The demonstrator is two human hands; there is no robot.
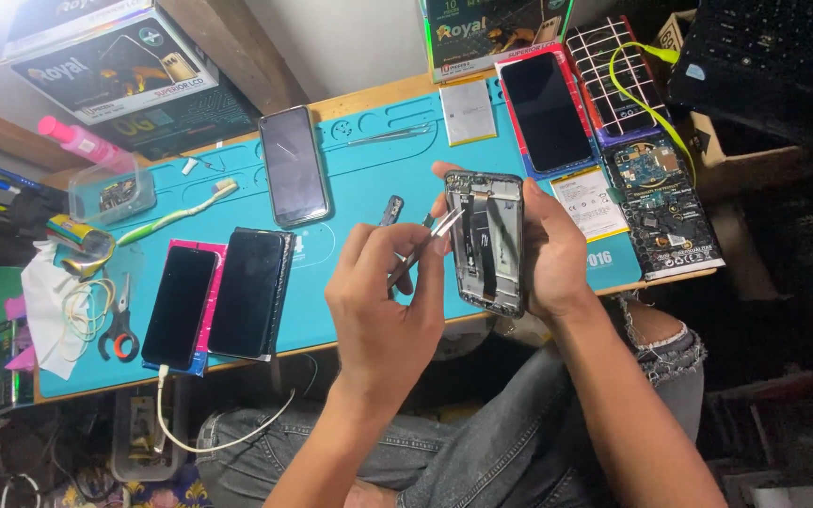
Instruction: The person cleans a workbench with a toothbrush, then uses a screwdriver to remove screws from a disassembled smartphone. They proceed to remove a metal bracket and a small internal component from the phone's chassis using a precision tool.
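The right hand [549,246] grips an opened dark smartphone with its back cover off [486,240], fingers wrapped around its right edge and thumb at the top, holding it upright above the front edge of the desk so that the exposed inner frame and black battery face the camera. The left hand [383,301] is pinched around a pair of slim silver metal tweezers [422,246], whose tips point up and to the right and meet the upper left part of the phone's open interior.

Both hands hover over a turquoise silicone repair mat [359,188] covering the wooden desk [369,94]. On the mat, left of the hands, lie a black phone in a dark folio case [248,292] and a black phone on a pink backing [181,306] with a white charging cable [223,428] hanging from its lower end. Farther back rests a grey phone with a cracked dark screen [294,166]. A green-handled toothbrush [179,214] lies near a small clear plastic box [113,193], with small orange-handled scissors [120,325] on white tissue at the left. To the right of the held phone sit a black phone in a red frame [545,111], a white flat battery [468,111], and a bare circuit board phone body [662,202]. The person's grey jeans [519,442] show below the desk
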